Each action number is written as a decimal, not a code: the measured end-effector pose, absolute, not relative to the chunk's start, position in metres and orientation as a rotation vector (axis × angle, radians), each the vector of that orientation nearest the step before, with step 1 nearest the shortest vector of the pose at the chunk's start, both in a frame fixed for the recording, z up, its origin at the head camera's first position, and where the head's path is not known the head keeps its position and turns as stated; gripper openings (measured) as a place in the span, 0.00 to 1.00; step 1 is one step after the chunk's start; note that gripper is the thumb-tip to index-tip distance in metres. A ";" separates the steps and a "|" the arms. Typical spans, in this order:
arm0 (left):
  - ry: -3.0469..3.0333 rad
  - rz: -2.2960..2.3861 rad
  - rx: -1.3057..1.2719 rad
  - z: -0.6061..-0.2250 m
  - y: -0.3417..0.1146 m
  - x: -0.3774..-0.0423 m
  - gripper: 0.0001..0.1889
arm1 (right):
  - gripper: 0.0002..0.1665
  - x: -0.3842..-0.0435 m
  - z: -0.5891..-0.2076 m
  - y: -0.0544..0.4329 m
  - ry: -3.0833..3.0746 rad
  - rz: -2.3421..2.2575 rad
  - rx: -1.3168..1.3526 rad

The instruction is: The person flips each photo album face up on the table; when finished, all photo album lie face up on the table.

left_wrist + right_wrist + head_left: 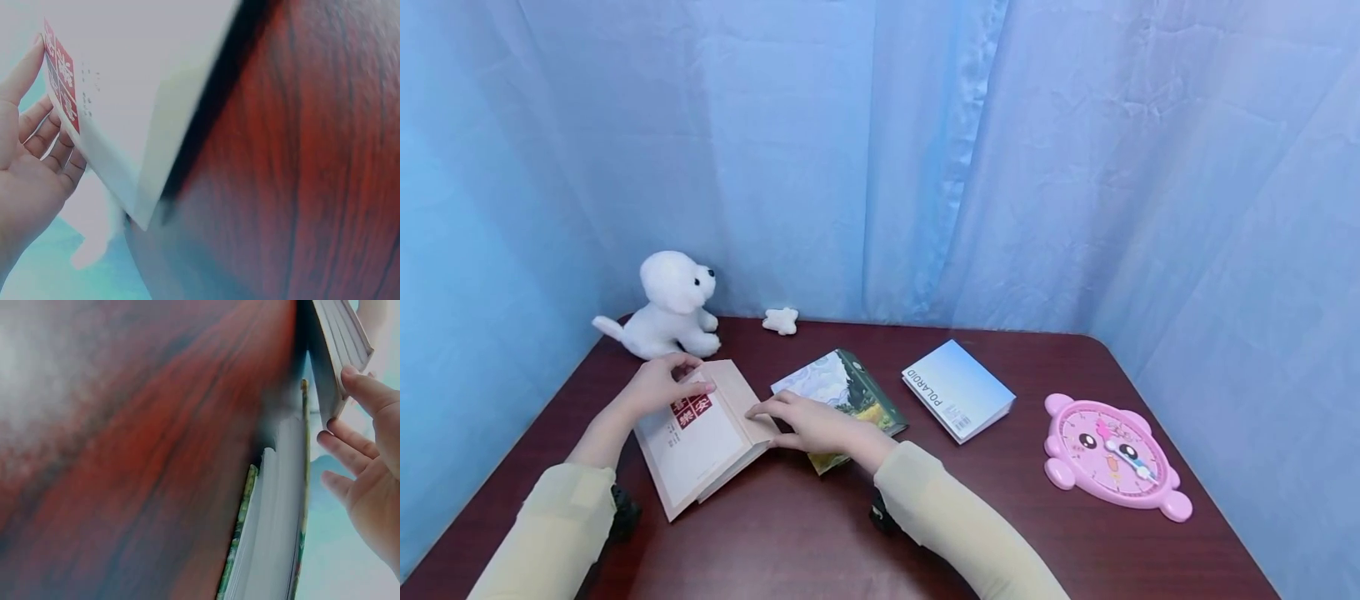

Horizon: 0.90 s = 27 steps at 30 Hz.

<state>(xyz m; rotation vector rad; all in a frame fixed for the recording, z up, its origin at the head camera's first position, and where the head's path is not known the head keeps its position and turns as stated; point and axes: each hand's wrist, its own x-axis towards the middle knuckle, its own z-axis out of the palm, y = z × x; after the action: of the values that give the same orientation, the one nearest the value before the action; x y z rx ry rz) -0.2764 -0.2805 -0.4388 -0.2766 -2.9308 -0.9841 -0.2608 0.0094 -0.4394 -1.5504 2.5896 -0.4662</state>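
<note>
A cream book (700,454) with a red block of characters on its cover is tilted at the left of the table. My left hand (658,387) holds its far left edge, thumb over the cover; in the left wrist view the fingers (44,128) are behind the cover. At the book's right side, my right hand (816,423) pinches the edge. The right wrist view shows the thumb (365,387) against the page side and fingertips near the cover's lower corner. Just beyond that hand lies a book with a painted landscape cover (868,392), partly hidden by the hand.
A white plush dog (670,304) sits at the back left, with a small white star-shaped piece (781,321) to its right. A blue-white POLAROID album (958,387) lies right of centre. A pink toy clock (1116,454) is near the table's right edge.
</note>
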 end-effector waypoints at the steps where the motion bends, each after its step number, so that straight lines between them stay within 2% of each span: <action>1: -2.928 -0.987 -0.281 -0.437 -0.279 -0.276 0.34 | 0.28 -0.261 -0.439 0.011 2.592 -0.479 -1.541; 17: -2.861 -0.996 -0.323 -0.409 -0.271 -0.269 0.29 | 0.31 -0.254 -0.422 0.022 2.534 -0.887 -1.481; 27: -2.833 -1.091 -0.333 -0.392 -0.271 -0.255 0.31 | 0.34 -0.248 -0.407 0.026 2.354 -1.210 -1.402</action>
<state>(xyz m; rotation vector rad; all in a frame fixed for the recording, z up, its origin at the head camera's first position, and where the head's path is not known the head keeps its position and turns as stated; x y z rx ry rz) -0.2549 -0.2707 -0.3916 -0.3327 -2.8331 -1.0911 -0.2475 0.0262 -0.4074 -1.4024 2.3540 -1.2101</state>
